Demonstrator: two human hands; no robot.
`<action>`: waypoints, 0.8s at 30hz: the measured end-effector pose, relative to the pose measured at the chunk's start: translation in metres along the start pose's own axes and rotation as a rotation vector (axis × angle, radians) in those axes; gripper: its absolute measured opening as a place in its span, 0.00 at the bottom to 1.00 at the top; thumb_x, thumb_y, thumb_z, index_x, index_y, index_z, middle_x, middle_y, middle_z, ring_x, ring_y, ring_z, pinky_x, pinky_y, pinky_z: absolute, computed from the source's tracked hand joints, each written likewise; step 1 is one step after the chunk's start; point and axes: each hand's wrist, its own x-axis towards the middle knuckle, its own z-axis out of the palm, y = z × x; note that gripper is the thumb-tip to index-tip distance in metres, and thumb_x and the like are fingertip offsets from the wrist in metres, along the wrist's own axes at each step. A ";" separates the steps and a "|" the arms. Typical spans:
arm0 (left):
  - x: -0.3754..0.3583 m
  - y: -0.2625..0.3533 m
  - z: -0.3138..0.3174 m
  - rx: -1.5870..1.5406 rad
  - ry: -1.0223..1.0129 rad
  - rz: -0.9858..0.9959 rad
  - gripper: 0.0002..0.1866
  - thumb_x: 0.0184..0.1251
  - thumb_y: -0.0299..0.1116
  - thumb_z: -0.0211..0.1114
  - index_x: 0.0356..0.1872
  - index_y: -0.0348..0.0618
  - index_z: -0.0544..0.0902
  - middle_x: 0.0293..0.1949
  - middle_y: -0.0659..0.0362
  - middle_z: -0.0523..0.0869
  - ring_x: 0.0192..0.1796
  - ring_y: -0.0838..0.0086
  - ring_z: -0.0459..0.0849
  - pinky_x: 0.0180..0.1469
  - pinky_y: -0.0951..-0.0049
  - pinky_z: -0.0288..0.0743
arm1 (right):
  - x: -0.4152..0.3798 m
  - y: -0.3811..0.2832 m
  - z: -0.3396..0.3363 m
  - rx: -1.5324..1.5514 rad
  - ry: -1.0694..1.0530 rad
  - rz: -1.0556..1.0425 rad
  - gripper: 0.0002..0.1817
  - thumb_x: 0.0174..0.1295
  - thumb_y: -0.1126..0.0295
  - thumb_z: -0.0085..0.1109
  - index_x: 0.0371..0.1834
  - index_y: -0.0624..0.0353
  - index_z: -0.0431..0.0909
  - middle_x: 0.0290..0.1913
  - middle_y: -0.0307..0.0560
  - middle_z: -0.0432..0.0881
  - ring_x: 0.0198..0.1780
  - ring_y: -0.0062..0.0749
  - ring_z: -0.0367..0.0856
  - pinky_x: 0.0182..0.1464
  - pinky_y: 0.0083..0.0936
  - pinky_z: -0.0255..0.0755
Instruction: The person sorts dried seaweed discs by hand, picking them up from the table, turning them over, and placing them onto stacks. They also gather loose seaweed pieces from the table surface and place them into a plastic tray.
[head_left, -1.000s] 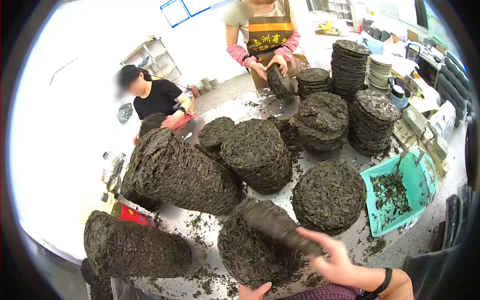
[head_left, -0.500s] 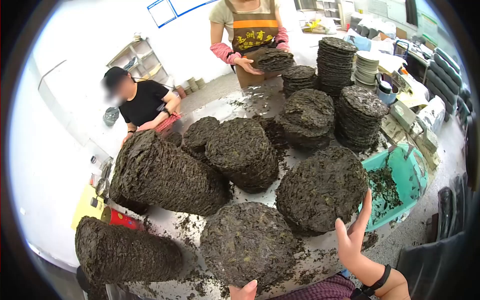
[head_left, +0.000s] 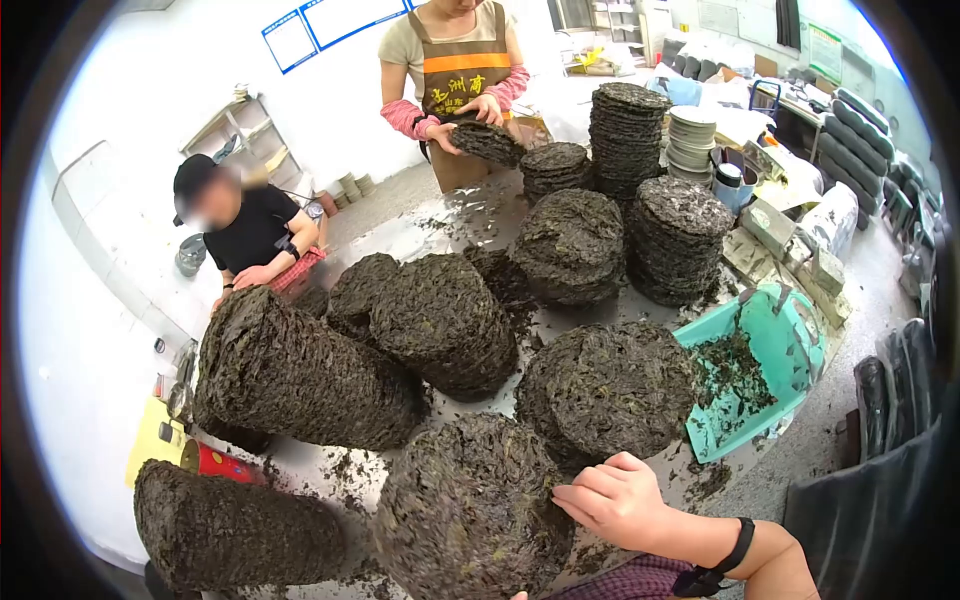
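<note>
Lying stack (head_left: 235, 525): dark and leafy, on its side at the left front of the counter (head_left: 375, 240).
Red can (head_left: 222, 462): just behind this stack, partly hidden by it.
Larger stack (head_left: 300, 370): tilted, farther back than the can.
Front disc (head_left: 465, 505): flat, dark and leafy, at the near edge, before the person.
Left hand (head_left: 520, 596): only a fingertip shows, beside the disc's lower edge; how its fingers stand, I cannot tell.
Right hand (head_left: 612, 500): fingers are drawn together, pinching at the disc's right edge.
Right stack (head_left: 630, 385): behind the right hand.
Teal basket (head_left: 800, 335): just beside that stack, holding loose scraps.
</note>
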 end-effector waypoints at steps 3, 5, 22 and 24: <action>-0.002 0.004 0.006 0.128 -0.055 0.144 0.32 0.58 0.29 0.68 0.64 0.36 0.67 0.62 0.50 0.72 0.63 0.59 0.71 0.64 0.61 0.66 | -0.004 0.001 -0.001 0.002 -0.022 0.012 0.07 0.50 0.69 0.67 0.31 0.51 0.78 0.24 0.32 0.68 0.24 0.22 0.73 0.33 0.22 0.65; -0.001 0.010 0.005 0.061 -0.070 0.013 0.32 0.57 0.29 0.68 0.64 0.36 0.68 0.63 0.50 0.72 0.64 0.58 0.71 0.64 0.61 0.66 | -0.007 0.001 -0.004 0.015 -0.043 0.023 0.07 0.50 0.69 0.67 0.31 0.51 0.78 0.24 0.33 0.68 0.25 0.22 0.74 0.33 0.22 0.65; 0.002 0.018 0.003 -0.022 -0.051 -0.096 0.31 0.57 0.27 0.68 0.63 0.36 0.69 0.62 0.50 0.73 0.61 0.59 0.73 0.63 0.60 0.68 | -0.041 0.018 -0.048 0.785 0.194 0.410 0.19 0.66 0.63 0.56 0.57 0.60 0.76 0.57 0.50 0.80 0.52 0.38 0.80 0.55 0.35 0.74; 0.003 0.019 0.004 -0.040 -0.054 -0.105 0.31 0.57 0.26 0.68 0.63 0.36 0.69 0.62 0.50 0.73 0.61 0.59 0.73 0.63 0.60 0.68 | -0.017 -0.020 -0.036 0.498 -0.225 0.065 0.25 0.61 0.67 0.60 0.62 0.60 0.74 0.61 0.48 0.78 0.63 0.46 0.75 0.63 0.44 0.69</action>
